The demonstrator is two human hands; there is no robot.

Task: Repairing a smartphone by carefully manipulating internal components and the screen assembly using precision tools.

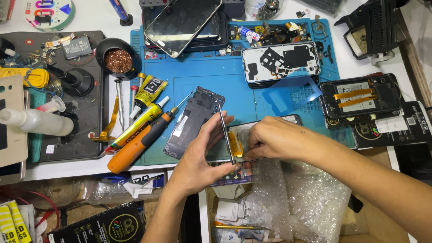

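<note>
Nearest, above bubble wrap [297, 202], left hand [198, 159] clasping edge-on a thin phone panel [225, 130], right hand [272, 139] pinching its yellow flex cable [236, 144], just beyond a dark phone frame [193, 121] on the blue mat [234, 81], orange screwdriver [139, 141] leftward.

Blue mat [216, 76] matt rubbery; phone frame [225, 135] thin shiny metal; bubble wrap [310, 202] clear crinkled plastic
</note>
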